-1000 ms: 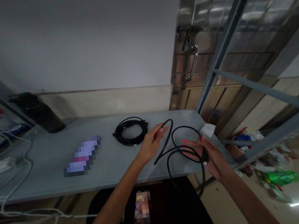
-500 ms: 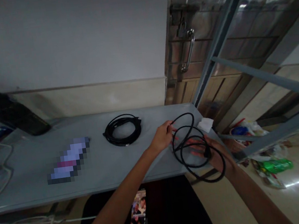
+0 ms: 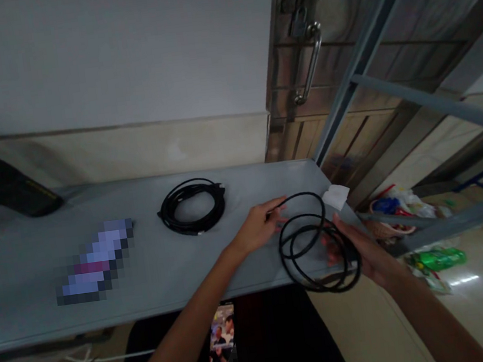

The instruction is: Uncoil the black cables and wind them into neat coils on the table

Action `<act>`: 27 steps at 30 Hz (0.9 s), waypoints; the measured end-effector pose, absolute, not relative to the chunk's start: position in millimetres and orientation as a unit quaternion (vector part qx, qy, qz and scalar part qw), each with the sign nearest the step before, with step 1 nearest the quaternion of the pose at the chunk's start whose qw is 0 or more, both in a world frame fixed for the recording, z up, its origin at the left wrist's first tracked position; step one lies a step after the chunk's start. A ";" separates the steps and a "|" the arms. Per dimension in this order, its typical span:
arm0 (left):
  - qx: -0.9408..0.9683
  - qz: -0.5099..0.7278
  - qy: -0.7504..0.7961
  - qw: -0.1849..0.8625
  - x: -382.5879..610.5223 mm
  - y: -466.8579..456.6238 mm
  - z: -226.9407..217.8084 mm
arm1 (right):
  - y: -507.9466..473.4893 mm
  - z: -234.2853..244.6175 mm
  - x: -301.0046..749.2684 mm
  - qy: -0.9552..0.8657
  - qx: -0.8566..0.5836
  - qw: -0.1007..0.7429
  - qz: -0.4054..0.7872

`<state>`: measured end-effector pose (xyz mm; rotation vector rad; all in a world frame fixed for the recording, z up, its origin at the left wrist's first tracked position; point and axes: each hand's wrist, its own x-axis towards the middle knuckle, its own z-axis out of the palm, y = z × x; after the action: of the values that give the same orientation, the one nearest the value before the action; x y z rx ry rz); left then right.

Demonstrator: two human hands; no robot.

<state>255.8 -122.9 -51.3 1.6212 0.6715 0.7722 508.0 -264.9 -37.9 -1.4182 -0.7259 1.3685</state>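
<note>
1. Right now my right hand is closed around the gathered loops of the black cable, thumb on top and fingers behind. The bundle hangs just past the right front corner of the tabletop.
2. My left hand pinches the free run of the same cable between thumb and fingertips, over the tabletop edge and just beside the loops.
3. To wind this well, I judge that each new turn should match the loops I already hold, so the bundle lies flat and does not cross itself.
4. A light pinch in the left hand seems best, letting the cable roll and shed its twist; a hard pinch would likely kink it.
5. The right hand needs to open only enough to take each turn, or the loops may spring apart.
6. The lower loops dip below the tabletop edge, so I would lift the bundle a little to stop it catching there.
7. A second, coiled cable lies on the tabletop well to the left, apart from my hands. A white slip sits at the far right corner, close to the top of my loops.
8. As for writing, I can read none. The slip looks blank, a blurred patch covers whatever lies at the left, and the phone on my lap shows a picture but no legible words. The cable shows no brand mark.
</note>
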 end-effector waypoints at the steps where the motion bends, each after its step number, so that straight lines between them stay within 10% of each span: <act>1: 0.721 0.327 0.274 0.546 254.4 -125.1 -48.6 | -263.8 -37.8 505.3 -0.280 -0.589 0.495 0.574; 15: 0.881 0.283 0.223 0.308 246.6 -151.6 -48.3 | -258.8 -9.7 484.6 -0.344 -0.631 0.445 0.534; 27: 0.642 0.258 0.231 0.684 250.8 -153.4 -28.6 | -256.9 -20.0 463.9 -0.413 -0.562 0.478 0.534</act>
<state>250.8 -153.4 -28.6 1.4386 0.5175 0.5787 463.9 -256.9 -20.0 -1.3728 -1.0092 1.3037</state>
